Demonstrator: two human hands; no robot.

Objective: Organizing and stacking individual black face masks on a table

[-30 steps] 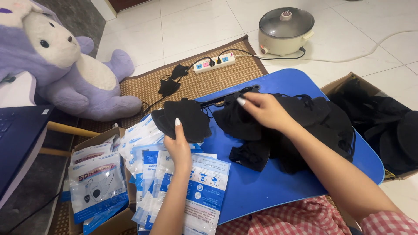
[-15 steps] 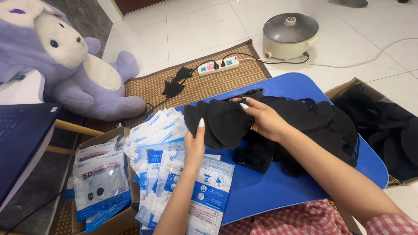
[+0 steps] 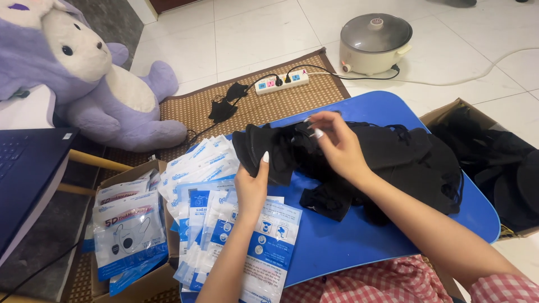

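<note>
My left hand [image 3: 251, 186] holds a small stack of black face masks [image 3: 263, 150] upright over the left part of a blue lap table [image 3: 359, 241]. My right hand [image 3: 334, 145] pinches the top edge of the same masks from the right. A heap of loose black masks [image 3: 404, 163] covers the table behind my right hand. Under my left forearm lies a fan of white-and-blue plastic mask pouches [image 3: 224, 224].
A cardboard box [image 3: 120, 224] at the left holds filled mask pouches. Another box [image 3: 494, 163] of black masks stands at the right. On the woven mat lie a power strip [image 3: 281, 83] and two black masks [image 3: 224, 104]. A purple plush rabbit [image 3: 84, 73], a laptop [image 3: 25, 179] and an electric pot [image 3: 375, 42] surround me.
My left hand has carried the black masks rightward over the table, and my right hand has come to meet them, gripping their upper edge. The view shifted slightly.
</note>
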